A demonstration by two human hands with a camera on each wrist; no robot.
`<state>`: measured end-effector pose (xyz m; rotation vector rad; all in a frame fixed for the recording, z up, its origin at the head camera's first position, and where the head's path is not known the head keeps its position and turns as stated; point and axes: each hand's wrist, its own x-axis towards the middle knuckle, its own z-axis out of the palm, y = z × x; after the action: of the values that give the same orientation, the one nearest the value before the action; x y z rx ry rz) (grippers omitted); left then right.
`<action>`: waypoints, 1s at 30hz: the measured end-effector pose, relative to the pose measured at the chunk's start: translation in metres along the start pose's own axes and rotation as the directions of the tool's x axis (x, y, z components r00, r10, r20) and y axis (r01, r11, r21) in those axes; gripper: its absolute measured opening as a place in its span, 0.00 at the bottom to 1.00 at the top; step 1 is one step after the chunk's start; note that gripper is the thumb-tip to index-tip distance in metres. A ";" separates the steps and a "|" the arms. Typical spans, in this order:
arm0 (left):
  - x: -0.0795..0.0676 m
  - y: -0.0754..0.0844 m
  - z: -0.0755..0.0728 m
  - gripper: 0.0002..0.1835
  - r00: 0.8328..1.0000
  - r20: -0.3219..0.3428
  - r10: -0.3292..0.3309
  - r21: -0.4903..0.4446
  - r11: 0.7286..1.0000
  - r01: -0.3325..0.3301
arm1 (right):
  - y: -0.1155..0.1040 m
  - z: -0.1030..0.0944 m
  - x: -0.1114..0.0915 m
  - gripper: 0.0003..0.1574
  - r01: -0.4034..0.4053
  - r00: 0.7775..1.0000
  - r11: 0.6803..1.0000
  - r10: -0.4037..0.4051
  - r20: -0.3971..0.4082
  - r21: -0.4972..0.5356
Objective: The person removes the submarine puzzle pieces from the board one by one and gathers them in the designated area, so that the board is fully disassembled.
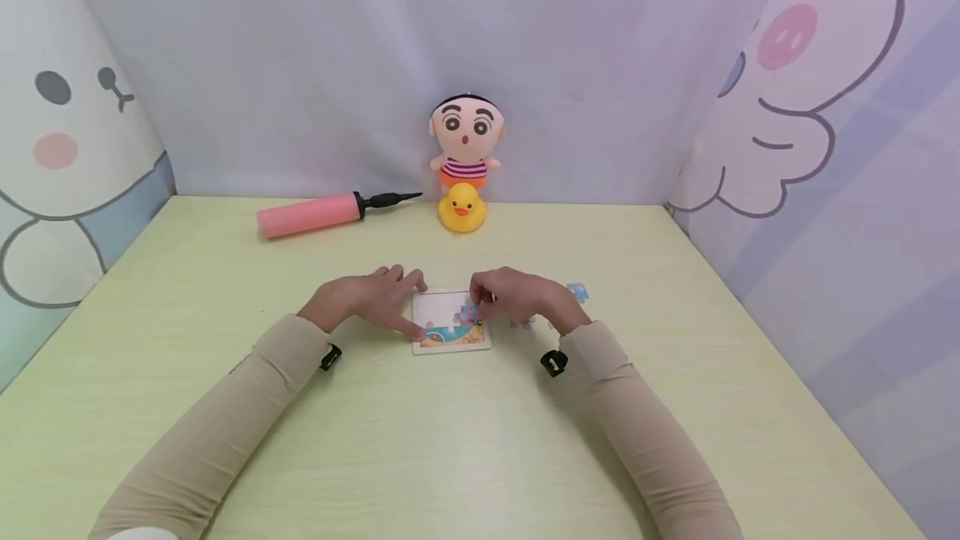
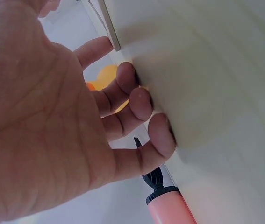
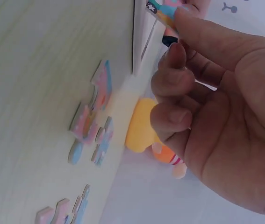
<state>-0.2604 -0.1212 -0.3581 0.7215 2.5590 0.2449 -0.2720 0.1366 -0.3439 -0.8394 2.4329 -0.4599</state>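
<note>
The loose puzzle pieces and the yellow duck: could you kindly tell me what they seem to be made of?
Loose puzzle pieces: perhaps card or thin wood with a printed face, judging by their pale, thick edges. Yellow duck: probably smooth vinyl or rubber, given its rounded, evenly coloured look.

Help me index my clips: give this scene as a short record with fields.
left hand: touches left side of tray
right hand: at tray's right side, seems to pinch a puzzle piece
tray fill: partial, bare toward top left
loose pieces: on table, right of tray
far side: pink pump, yellow duck, doll behind duck
</note>
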 end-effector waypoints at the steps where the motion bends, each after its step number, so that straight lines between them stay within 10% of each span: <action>1: 0.000 0.000 0.000 0.45 1.000 0.000 0.000 -0.001 1.000 0.000 | 0.001 -0.001 -0.001 0.06 0.035 0.999 0.999 -0.035 -0.008 -0.008; 9: 0.000 0.001 -0.001 0.45 1.000 0.003 0.001 -0.004 1.000 -0.001 | 0.016 -0.016 -0.010 0.08 0.141 0.990 0.990 -0.142 -0.025 -0.023; 30: 0.000 0.000 -0.001 0.46 1.000 0.005 -0.018 -0.008 1.000 0.018 | 0.111 -0.058 -0.081 0.06 -0.106 0.994 0.973 0.095 0.061 0.204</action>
<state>-0.2610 -0.1215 -0.3575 0.6948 2.5575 0.2469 -0.3024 0.2807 -0.3194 -0.6291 2.3192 -0.6328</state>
